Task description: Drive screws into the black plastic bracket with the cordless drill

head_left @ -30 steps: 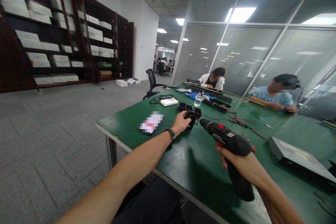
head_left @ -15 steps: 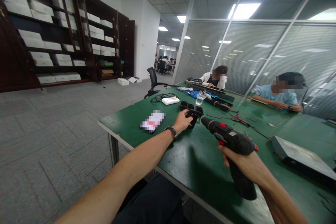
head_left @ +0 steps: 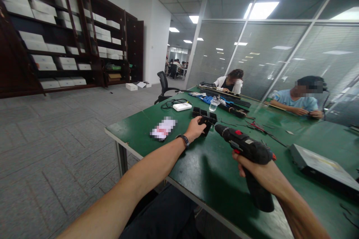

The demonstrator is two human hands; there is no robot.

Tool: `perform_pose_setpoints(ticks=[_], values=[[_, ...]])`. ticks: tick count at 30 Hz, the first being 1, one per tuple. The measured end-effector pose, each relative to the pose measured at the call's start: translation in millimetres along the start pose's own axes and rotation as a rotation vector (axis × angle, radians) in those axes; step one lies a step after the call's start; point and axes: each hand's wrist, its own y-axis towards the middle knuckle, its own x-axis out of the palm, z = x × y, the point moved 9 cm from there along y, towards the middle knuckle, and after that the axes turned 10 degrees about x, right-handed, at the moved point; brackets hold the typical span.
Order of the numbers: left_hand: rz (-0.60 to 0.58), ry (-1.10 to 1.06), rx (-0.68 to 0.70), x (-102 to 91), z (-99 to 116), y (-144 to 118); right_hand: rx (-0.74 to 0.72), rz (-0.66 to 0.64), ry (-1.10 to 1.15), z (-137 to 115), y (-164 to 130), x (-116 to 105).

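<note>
My right hand [head_left: 255,168] is wrapped round the grip of a black cordless drill [head_left: 246,145] with red details. The drill's chuck points left toward a small black part [head_left: 207,122], which my left hand [head_left: 195,129] grips by its near side. A thin bit seems to reach from the chuck to that part; whether it touches I cannot tell. Just behind the left hand, several similar black pieces [head_left: 196,111] stand on the green table [head_left: 190,173]. The fingertips of my left hand are partly hidden behind the black part.
Left of my hand lies a phone [head_left: 163,128]; beyond it are a white box-shaped device [head_left: 182,106] with a black cable and a clear plastic cup [head_left: 214,105]. Red-handled pliers [head_left: 259,128] and a flat metal case [head_left: 322,164] lie to the right. Two people sit across the table.
Almost nothing differs. Both hands, the drill and the black part hold nearly the same positions.
</note>
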Motion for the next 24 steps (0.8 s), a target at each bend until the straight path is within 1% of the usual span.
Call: perform_pose_setpoints(ticks=[6,12,24], values=[[0.006,0.009,0.024,-0.6,2.7,-0.3,-0.006,0.006,0.007,0.0,0.2,-1.0],[0.001,-0.011,0.004,0.3,2.7,-1.4,0.001,0.016,0.012,-3.3,-1.9,-2.3],[-0.015,-0.006,0.005,2.2,2.1,-1.8,0.0,0.016,0.044,-4.1,-2.3,-2.4]])
